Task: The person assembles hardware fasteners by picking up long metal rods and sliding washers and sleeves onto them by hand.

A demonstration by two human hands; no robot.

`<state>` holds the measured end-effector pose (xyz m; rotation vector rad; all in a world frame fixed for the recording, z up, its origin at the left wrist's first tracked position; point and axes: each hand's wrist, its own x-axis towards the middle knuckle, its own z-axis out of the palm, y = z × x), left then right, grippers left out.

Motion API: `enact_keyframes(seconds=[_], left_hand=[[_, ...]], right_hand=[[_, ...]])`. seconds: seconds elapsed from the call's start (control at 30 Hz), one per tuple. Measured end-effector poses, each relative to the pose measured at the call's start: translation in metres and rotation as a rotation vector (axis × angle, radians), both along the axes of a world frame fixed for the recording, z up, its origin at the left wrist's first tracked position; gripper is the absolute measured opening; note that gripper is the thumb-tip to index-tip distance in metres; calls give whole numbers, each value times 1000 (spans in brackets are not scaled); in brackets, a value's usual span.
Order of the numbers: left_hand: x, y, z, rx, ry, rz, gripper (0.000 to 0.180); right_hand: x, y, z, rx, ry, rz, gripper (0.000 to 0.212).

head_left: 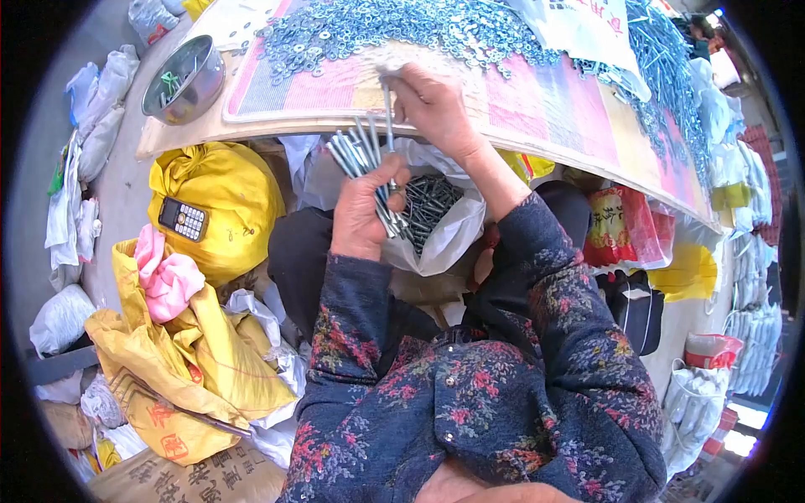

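A bundle of long silvery bolts [356, 149] stands up out of my left hand [362, 208], whose fingers are wrapped round it. My right hand [429, 102] pinches one more long bolt [388, 121] above the bundle, at the near edge of the table. Its upper end and the fingertips there are blurred. Beyond lies a wide spread of small metal washers [386, 33] on a striped mat [277, 92]. Below my hands, a white plastic bag [449, 256] sits open with many dark bolts [429, 201] in it.
A metal bowl [205, 88] with a few pieces inside stands at the table's left end. Long thin metal rods [671, 101] are heaped at the far right. Left of my legs sit a yellow bag [251, 193] with a phone [183, 219] on it and yellow sacks [218, 360].
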<state>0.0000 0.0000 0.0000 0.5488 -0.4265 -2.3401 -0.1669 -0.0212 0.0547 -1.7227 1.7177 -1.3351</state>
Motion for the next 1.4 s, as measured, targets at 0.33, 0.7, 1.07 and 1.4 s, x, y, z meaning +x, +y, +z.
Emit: enact_keyframes(seconds=[0.33, 0.7, 1.07, 1.4], left_hand=[[13, -19, 17, -60, -175, 333, 16], [3, 1, 20, -66, -246, 196, 15], [-4, 3, 10, -63, -232, 150, 14], [-16, 10, 19, -261, -357, 92, 13]], right_hand=[[10, -107, -5, -267, 753, 57, 25], [-68, -29, -26, -135, 847, -161, 31], [-45, -22, -13, -71, 566, -259, 23], [-36, 4, 8, 206, -275, -101, 19]])
